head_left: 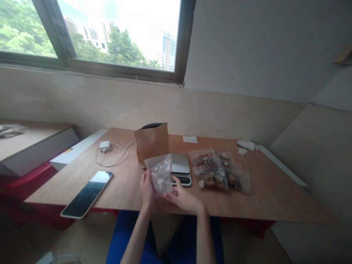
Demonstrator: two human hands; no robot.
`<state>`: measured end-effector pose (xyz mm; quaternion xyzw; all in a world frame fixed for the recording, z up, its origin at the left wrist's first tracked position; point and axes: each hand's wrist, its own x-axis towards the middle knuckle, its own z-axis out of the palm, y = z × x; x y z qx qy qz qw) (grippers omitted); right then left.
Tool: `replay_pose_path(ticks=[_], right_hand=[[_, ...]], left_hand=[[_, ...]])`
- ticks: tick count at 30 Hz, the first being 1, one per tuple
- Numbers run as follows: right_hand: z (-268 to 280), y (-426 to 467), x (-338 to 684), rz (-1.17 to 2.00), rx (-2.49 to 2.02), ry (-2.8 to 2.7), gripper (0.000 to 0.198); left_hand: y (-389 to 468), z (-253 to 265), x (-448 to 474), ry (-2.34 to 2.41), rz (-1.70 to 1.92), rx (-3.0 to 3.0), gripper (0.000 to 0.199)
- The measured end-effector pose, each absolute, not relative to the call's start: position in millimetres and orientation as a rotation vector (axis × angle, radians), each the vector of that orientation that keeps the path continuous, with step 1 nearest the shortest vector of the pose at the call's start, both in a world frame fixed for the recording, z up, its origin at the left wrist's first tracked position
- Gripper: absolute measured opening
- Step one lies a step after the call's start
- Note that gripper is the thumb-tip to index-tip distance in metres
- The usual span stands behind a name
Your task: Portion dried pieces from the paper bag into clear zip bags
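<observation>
Between my two hands is a clear zip-lock bag [160,175] with a red seal line along its right side; nothing shows inside it. My left hand [147,187] grips its left edge. At the lower right edge, my right hand [183,196] pinches the plastic between thumb and fingers. Just behind the bag sits a digital kitchen scale [180,164], partly covered by it. An open brown paper bag [153,142] with a dark inside stands upright behind my left hand.
Several filled zip-lock bags [213,178] of brown dried pieces lie right of the scale. A phone [87,194] overhangs the front left table edge. A white charger [105,146] with coiled cable lies behind it. White paper [190,139] and a crumpled white wrapper [246,145] lie at the back.
</observation>
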<state>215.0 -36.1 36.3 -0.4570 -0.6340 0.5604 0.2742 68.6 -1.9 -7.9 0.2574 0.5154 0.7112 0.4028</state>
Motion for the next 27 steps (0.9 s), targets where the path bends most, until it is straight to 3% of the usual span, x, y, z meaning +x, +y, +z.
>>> replay_pose_path(ticks=[2, 5, 7, 13, 18, 20, 23, 27], right_hand=[[34, -36, 210, 1.547, -1.136, -1.704, 0.06], [31, -33, 207, 1.453, -1.031, -1.715, 0.02], [30, -32, 208, 1.439, -0.978, -1.751, 0.013], [31, -32, 221, 1.339, -1.12, -1.815, 0.021], [17, -20, 249, 0.448, -1.556, -1.671, 0.024], [4, -16, 262, 0.169, -1.751, -1.576, 0.035], [-16, -14, 277, 0.028, -1.916, -1.526, 0.052], [-30, -14, 287, -0.058, -1.958, -1.519, 0.052]], left_hand=[[-4, -7, 66, 1.327, 1.76, 0.681, 0.035], [-9, -2, 59, 1.348, 1.685, 0.78, 0.036], [-11, 4, 53, 1.373, 1.642, 0.85, 0.037], [-7, 6, 36, 1.532, 1.555, 1.069, 0.035], [-1, -8, 18, 1.708, 1.398, 1.171, 0.038], [-1, -11, 13, 1.774, 1.334, 1.253, 0.045], [-2, -12, 9, 1.952, 1.321, 1.396, 0.05], [-4, -12, 7, 2.11, 1.275, 1.528, 0.052]])
